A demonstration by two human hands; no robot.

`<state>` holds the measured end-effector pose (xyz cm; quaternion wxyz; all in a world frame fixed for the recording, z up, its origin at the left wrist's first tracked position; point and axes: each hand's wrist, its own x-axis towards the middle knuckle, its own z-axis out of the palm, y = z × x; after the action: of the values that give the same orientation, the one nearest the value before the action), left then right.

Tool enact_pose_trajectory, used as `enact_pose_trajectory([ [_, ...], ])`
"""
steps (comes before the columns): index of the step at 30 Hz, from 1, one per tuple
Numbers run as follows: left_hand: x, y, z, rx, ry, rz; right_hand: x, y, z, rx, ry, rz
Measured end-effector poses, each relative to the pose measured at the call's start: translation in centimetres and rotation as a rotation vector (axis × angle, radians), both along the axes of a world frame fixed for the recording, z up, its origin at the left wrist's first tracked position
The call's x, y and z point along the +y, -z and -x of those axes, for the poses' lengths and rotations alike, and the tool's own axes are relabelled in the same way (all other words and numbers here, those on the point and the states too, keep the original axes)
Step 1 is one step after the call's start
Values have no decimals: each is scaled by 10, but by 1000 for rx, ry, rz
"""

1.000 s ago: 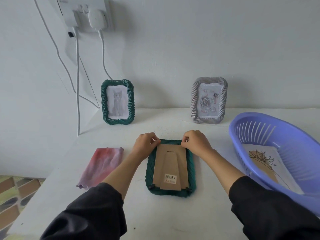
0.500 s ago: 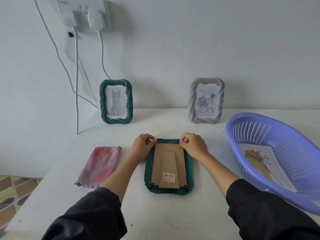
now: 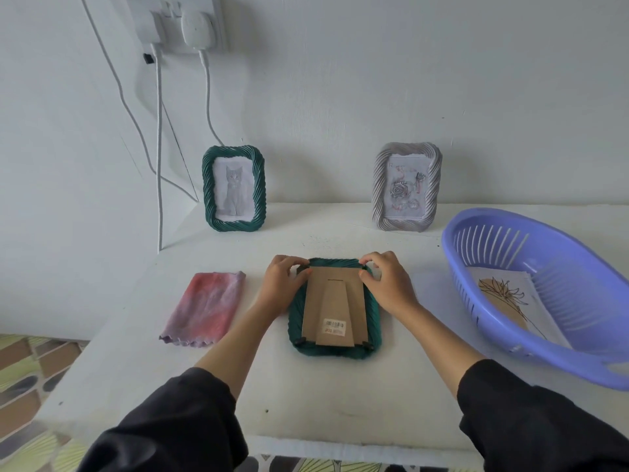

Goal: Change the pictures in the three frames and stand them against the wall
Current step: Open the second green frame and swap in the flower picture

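A dark green frame (image 3: pixel 335 350) lies face down on the white table, its brown cardboard back (image 3: pixel 335 308) with a barcode sticker facing up. My left hand (image 3: pixel 282 284) pinches the frame's far left corner. My right hand (image 3: pixel 388 282) pinches the far right corner, fingertips on the cardboard's top edge. A second green frame (image 3: pixel 234 188) with a cat picture leans upright against the wall at the back left. A grey frame (image 3: pixel 406 186) with a rose picture stands against the wall at the back right.
A lilac plastic basket (image 3: pixel 544 362) at the right holds loose pictures (image 3: pixel 507 301), the top one a line-drawn flower. A pink-purple cloth (image 3: pixel 204 308) lies left of my hands. White cables (image 3: pixel 159 165) hang from a wall socket (image 3: pixel 177 18) at the upper left. The table's front edge is near my sleeves.
Both hands stay on the far corners of the face-down frame, with only small finger shifts. My head has tilted a little, so the whole scene sits slightly differently in view.
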<state>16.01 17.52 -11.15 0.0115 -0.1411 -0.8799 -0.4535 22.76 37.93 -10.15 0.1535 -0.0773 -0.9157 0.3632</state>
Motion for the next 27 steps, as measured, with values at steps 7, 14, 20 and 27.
enact_pose_trajectory([
  [7,-16,3,-35,25,73,48,-14,11,-54,29,-68,-19],
  [14,-37,-4,-72,10,169,71,-20,9,-92,-61,-109,97],
  [20,-52,-10,-83,-130,341,159,-24,7,-111,-167,-182,162],
  [27,-50,-11,-85,-117,325,105,-27,6,-115,-166,-169,183],
])
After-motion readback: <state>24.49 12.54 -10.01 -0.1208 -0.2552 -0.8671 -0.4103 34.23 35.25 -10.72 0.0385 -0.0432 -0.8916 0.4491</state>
